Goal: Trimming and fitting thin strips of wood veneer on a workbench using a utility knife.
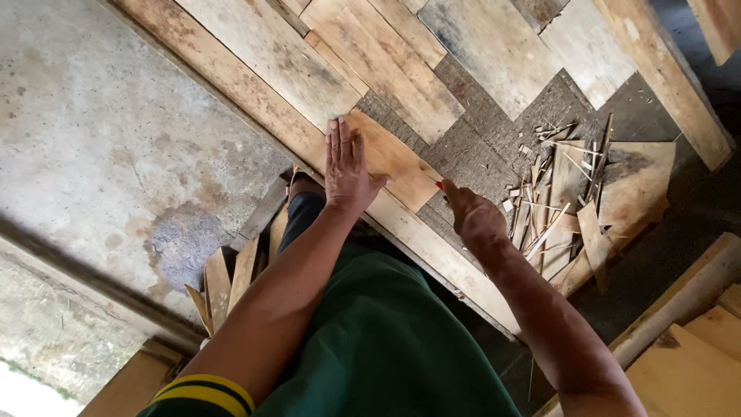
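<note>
Mid-frame, the left hand point(346, 171) lies flat, fingers spread, pressing a short board point(392, 158) on the bench point(231, 77); the right hand point(472, 215) pinches a red pencil point(440, 185) at its edge — marking seems underway; offcuts point(567, 208) lie right, boards point(386, 62) above.

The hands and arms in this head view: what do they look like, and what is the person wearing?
Both are bare: the left hand and right hand have no gloves, rings or watch showing, and the forearms are uncovered. A dark green short sleeve edged with yellow bands shows on the left arm, matching the green garment below.
</note>
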